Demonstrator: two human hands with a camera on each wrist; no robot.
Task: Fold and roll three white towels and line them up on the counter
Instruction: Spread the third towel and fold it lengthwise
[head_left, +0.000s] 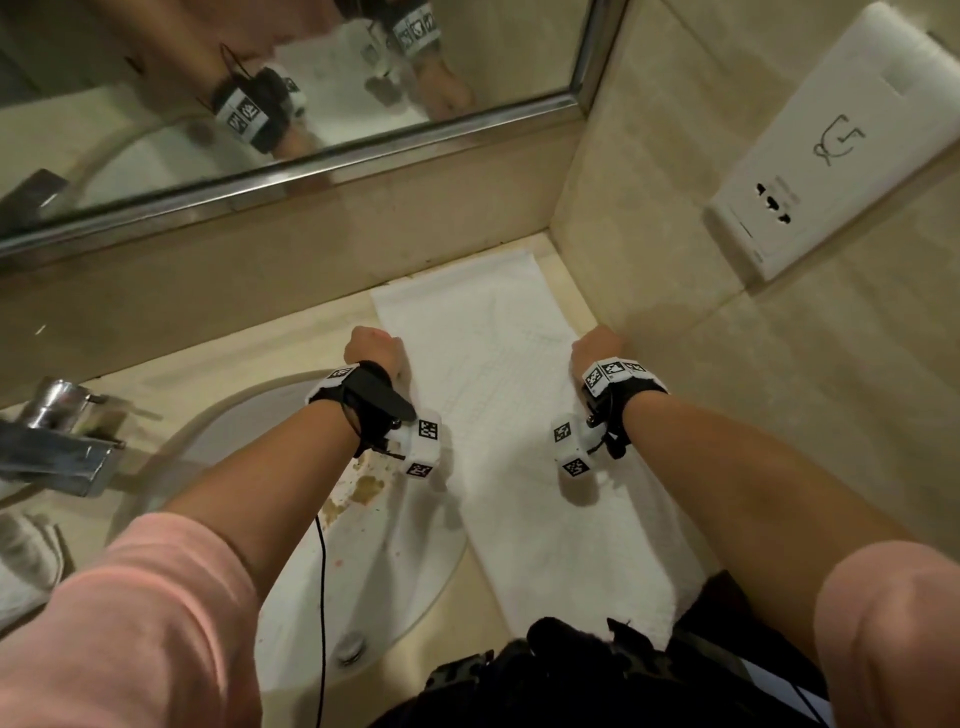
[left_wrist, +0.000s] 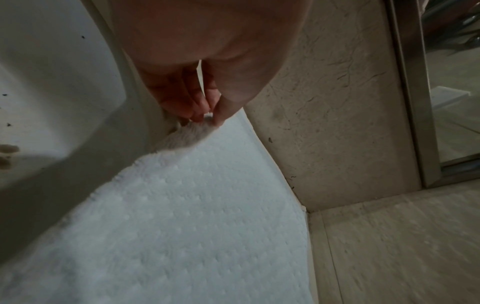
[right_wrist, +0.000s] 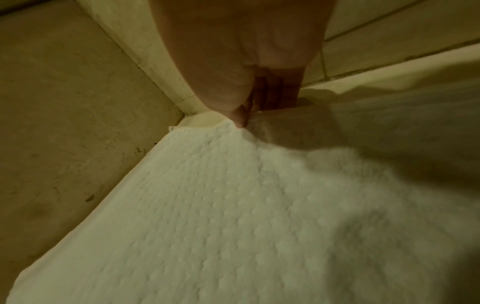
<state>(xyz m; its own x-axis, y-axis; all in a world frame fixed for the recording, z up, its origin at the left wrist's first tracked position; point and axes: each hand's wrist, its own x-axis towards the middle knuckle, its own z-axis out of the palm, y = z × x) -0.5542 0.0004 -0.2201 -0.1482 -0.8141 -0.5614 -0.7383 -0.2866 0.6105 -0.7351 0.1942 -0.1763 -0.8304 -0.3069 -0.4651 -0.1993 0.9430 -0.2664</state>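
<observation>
The left hand (head_left: 373, 349) pinched the left long edge of the towel (head_left: 511, 415) between thumb and fingertips (left_wrist: 200, 115), lifting a small peak of cloth, as the left wrist view confirmed. The right hand (head_left: 597, 345) gripped the right long edge in like manner, thumb pressed on the upper face with the fingers tucked at the edge. Both grips sat level with each other, toward the far part of the cloth, which in my judgement served to keep the strip square and taut while it was set straight or taken over for a fold. The towel, white and of dotted weave, lay flat as a long narrow strip on the table (head_left: 218, 364), running from the near edge at the person's body to the far right corner, where its far end lay close against the back wall (head_left: 363, 223). Its right edge ran just beside the side wall (head_left: 779, 364), and its left edge lay partly over the rim of the sink (head_left: 291, 519). That placement appeared to use the only flat run available beside the basin. No rolled towel was visible, so I judged the task to be at an early fold. A tap (head_left: 57, 441) stood at the far left of the sink, a mirror (head_left: 260, 104) above the back wall, and a socket plate (head_left: 841, 140) on the side wall.
</observation>
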